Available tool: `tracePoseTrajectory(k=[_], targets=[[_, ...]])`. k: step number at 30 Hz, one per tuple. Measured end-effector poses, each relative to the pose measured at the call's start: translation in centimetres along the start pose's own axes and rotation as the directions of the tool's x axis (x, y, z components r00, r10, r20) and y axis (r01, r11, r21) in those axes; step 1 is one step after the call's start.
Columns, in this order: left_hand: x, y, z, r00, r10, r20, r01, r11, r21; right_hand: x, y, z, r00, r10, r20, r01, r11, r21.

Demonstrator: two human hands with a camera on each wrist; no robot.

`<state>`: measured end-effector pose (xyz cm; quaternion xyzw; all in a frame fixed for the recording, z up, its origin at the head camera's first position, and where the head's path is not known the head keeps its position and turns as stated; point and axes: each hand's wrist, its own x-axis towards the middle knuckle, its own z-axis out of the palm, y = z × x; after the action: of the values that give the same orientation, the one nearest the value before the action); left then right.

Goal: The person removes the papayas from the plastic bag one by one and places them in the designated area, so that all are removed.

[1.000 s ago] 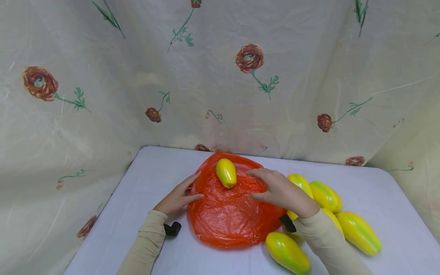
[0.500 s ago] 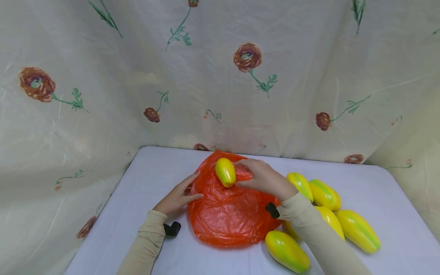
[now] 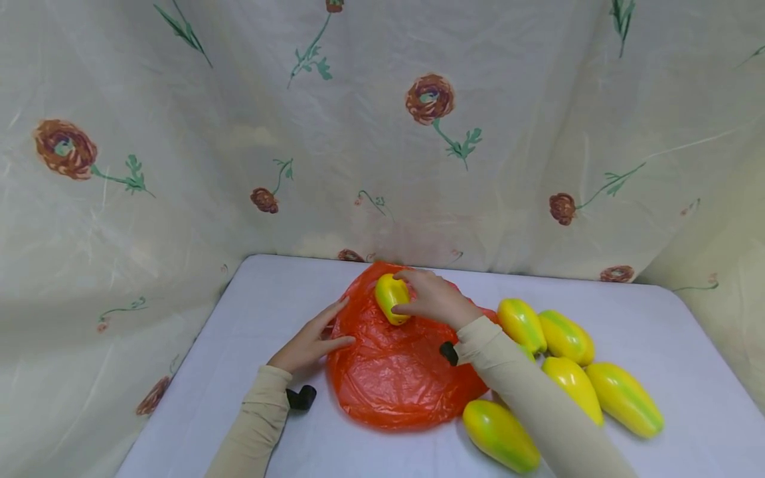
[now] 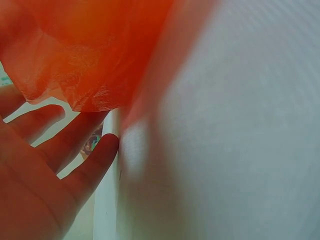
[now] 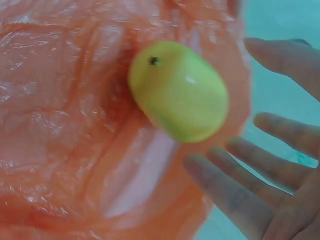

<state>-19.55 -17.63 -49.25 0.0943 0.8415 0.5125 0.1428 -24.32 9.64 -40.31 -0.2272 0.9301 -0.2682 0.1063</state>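
A red plastic bag (image 3: 400, 385) lies spread on the table, with one glossy yellow-green papaya (image 3: 390, 295) on its far part. My left hand (image 3: 307, 342) is at the bag's left edge, fingers spread and holding nothing. In the left wrist view, the bag (image 4: 95, 65) hangs over or in front of some fingertips; whether they touch cannot be told. My right hand (image 3: 435, 299) reaches over the bag from the right, its thumb and fingers around the papaya. The right wrist view has these fingers (image 5: 225, 195) spread beside the papaya (image 5: 185, 95), with a gap visible.
Several more papayas (image 3: 624, 398) lie on the table right of the bag, some partly behind the right sleeve (image 3: 538, 392). Another papaya (image 3: 501, 435) lies near the bag's front right. A flowered cloth (image 3: 382, 133) hangs behind the white table (image 3: 287, 285).
My right hand has moved left across the bag, from beside the papaya to around it. My left hand has stayed in place. The papaya has barely shifted.
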Motion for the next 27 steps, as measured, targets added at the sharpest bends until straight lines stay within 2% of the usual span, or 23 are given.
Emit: tracePoseTrajectory(k=[7, 13, 27], targets=[[-0.1, 0.3, 0.0, 1.000, -0.010, -0.003, 0.010, 1.000, -0.001, 1.6, -0.1, 1.3, 0.999, 0.014, -0.035, -0.014, 1.000, 0.001], [-0.2, 0.4, 0.0, 1.000, -0.002, 0.001, 0.002, 1.000, -0.017, 2.2, -0.4, 2.1, 0.996, 0.055, -0.065, -0.054, 0.999, 0.005], [-0.1, 0.0, -0.3, 0.999, 0.026, 0.021, -0.026, 1.000, -0.005, 3.1, -0.2, 2.7, 0.990, 0.126, -0.058, -0.127, 0.992, -0.024]])
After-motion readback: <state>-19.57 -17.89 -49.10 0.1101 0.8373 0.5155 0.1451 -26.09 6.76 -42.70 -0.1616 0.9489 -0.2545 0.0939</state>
